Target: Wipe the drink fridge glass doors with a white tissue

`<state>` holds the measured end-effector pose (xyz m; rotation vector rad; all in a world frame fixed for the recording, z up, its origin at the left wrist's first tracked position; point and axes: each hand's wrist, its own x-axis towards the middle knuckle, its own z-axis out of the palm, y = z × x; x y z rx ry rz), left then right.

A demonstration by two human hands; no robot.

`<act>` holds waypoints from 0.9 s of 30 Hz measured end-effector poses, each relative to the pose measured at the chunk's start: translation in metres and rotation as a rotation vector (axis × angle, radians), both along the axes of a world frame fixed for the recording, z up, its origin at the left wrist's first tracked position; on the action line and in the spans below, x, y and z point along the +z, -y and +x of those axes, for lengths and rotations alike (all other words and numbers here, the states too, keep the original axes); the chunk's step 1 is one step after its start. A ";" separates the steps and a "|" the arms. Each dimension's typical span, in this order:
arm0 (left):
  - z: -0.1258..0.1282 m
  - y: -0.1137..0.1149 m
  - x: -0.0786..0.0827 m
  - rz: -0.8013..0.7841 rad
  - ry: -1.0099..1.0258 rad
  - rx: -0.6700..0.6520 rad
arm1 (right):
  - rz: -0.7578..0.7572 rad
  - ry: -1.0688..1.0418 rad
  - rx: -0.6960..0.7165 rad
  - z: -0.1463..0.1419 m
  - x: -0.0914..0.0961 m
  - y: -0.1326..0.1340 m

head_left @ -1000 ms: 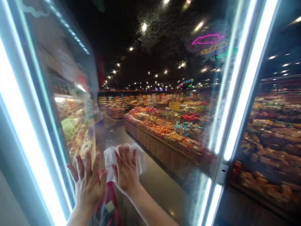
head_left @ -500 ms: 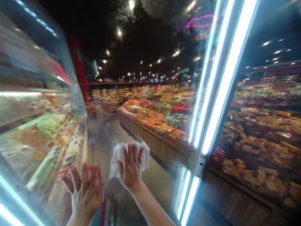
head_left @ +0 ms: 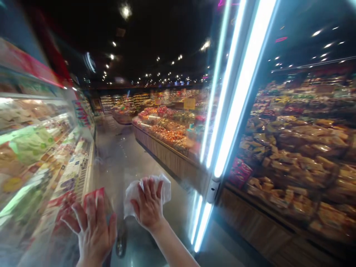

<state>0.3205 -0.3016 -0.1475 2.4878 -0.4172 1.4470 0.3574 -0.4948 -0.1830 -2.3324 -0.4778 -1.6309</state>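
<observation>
My right hand (head_left: pixel 150 207) presses a thin white wipe (head_left: pixel 130 194) flat against a clear glass pane, its fingers laid over the wipe. The wipe's creased edges stick out on both sides of the hand. To its left, my left hand (head_left: pixel 96 231) is spread out with nothing in it, its palm turned away from me. It appears to rest on the glass, though the contact itself is hidden. A red item (head_left: pixel 96 194), partly covered by the left fingers, shows behind them.
Bright vertical light tubes (head_left: pixel 239 89) run along a frame with a grey fitting (head_left: pixel 213 189) at right. Refrigerated shelves (head_left: pixel 61 148) of packaged food line the left. Beyond the glass stand a wood-sided display bin (head_left: pixel 167 155) and the aisle floor (head_left: pixel 114 155).
The view has swung, so the light tubes and bins sit further left. Both hands appear slightly lower and further left, the right one still on the wipe.
</observation>
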 end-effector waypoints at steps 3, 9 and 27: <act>-0.002 0.017 -0.005 -0.035 0.032 0.059 | 0.004 0.047 0.001 -0.006 -0.030 0.028; -0.004 0.066 -0.007 0.006 0.002 0.034 | 0.110 0.036 -0.041 0.016 0.019 0.083; 0.025 0.155 0.027 0.039 0.082 -0.104 | 0.185 0.046 -0.087 0.036 0.044 0.156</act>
